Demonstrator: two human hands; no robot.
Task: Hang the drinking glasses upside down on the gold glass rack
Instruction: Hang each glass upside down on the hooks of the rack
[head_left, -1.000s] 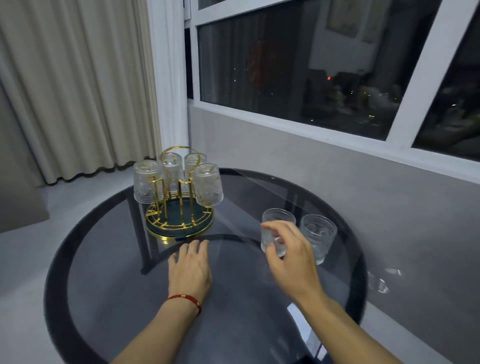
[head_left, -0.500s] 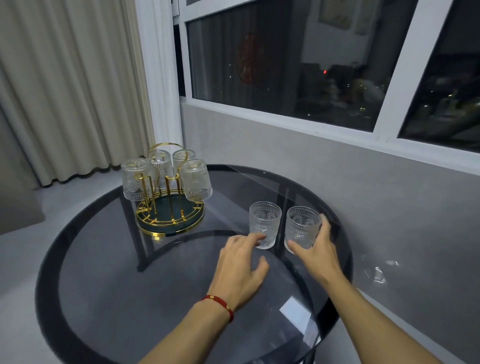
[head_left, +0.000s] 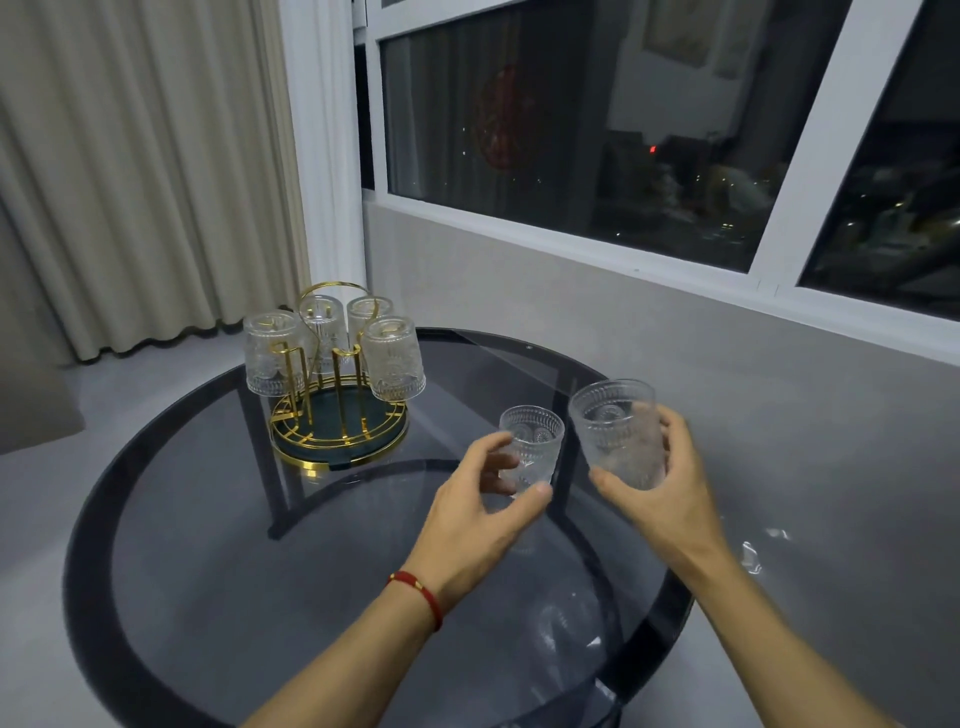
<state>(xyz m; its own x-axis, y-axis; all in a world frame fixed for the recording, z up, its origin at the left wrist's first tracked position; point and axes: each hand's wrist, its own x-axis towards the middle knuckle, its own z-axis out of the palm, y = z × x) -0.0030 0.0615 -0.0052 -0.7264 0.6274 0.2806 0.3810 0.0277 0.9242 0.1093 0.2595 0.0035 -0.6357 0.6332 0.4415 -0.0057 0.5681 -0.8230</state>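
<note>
The gold glass rack (head_left: 337, 436) stands at the table's back left with several clear patterned glasses (head_left: 392, 358) hung upside down on its pegs. My left hand (head_left: 483, 519), with a red cord at the wrist, curls its fingers around an upright glass (head_left: 535, 439) standing on the table. My right hand (head_left: 660, 483) holds a second upright glass (head_left: 615, 426), lifted above the tabletop to the right of the first.
The round dark glass table (head_left: 208, 545) has a black rim and dark legs visible beneath. A grey wall with a window runs close behind and to the right. Cream curtains hang at the back left.
My right hand has closed on the right glass and raised it off the table. My left hand has moved forward and wrapped around the left glass.
</note>
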